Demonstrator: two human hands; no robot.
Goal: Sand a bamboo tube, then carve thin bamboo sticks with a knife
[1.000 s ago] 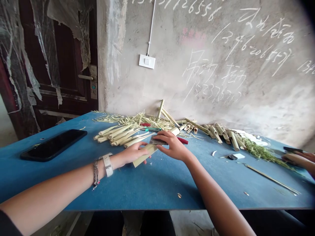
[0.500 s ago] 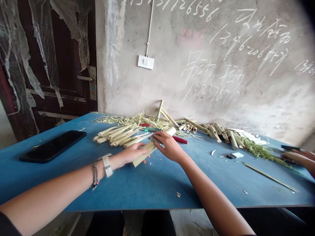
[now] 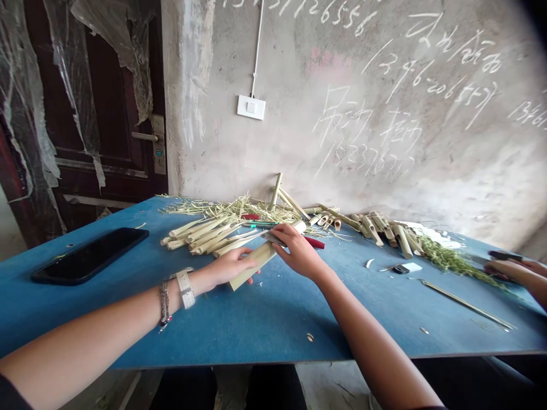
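Observation:
A wide pale-green bamboo piece [image 3: 253, 265] lies slantwise before me, its near end low and its far end up by the pile. My left hand [image 3: 233, 266] grips its near part from the left side, thumb on top. Over the far part, my right hand [image 3: 297, 250] is closed on a thin grey flat piece [image 3: 272, 237] pressed against the bamboo; fingers hide most of it, so its kind is unclear. A red handle-like thing [image 3: 315, 243] shows just behind my right hand; whether it joins the grey piece I cannot tell.
Bamboo strips [image 3: 205, 236] and shavings [image 3: 231, 206] pile up behind my hands. A black phone [image 3: 89, 256] lies left. Rightward are cut bamboo tubes [image 3: 384, 230], green shavings [image 3: 448, 259], a small black-and-white object [image 3: 407, 268], a thin stick [image 3: 468, 304] and another person's hands [image 3: 517, 269].
My right hand has slid slightly up and away along the bamboo with the grey piece. My left hand keeps its hold. At the right edge, the other person's hands have shifted a little left.

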